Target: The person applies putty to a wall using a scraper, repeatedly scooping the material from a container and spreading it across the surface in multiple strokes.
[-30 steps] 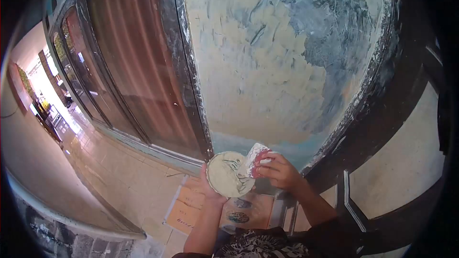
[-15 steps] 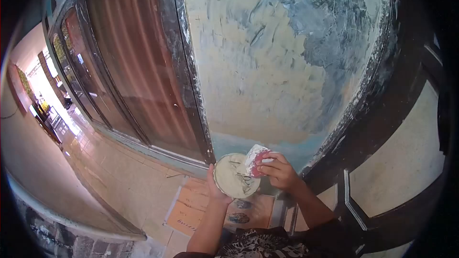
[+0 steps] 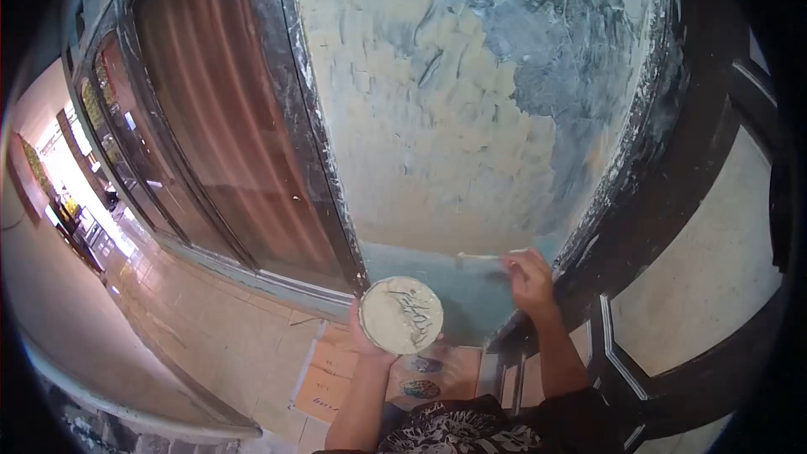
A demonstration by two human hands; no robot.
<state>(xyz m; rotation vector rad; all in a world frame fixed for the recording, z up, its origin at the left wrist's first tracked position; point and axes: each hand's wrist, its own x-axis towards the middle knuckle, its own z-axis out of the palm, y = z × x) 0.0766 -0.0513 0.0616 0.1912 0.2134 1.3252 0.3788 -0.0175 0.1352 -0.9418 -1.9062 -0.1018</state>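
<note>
My left hand (image 3: 364, 338) is wrapped round the side of a round tub (image 3: 376, 348) from below and left. Pale, cream-coloured putty (image 3: 388, 319) fills it, with ridged marks on the right side of its surface. My right hand (image 3: 532, 282) is closed on a putty scraper (image 3: 514, 256), now seen nearly edge-on against the lower part of the wall (image 3: 437, 176). A thin pale streak of putty (image 3: 479, 256) runs left from the scraper, along the border between the cream coating and the bluish-green lower band.
A dark-framed window with a reddish-brown curtain (image 3: 227, 134) stands left of the wall. Dark wooden framing with pale panels (image 3: 672, 286) curves along the right. An orange cardboard sheet (image 3: 324, 382) lies on the tiled floor (image 3: 218, 303).
My right hand has moved right and up from over the tub to the wall, taking the scraper along. A pale streak now shows there. The tub sits slightly further left in view.
</note>
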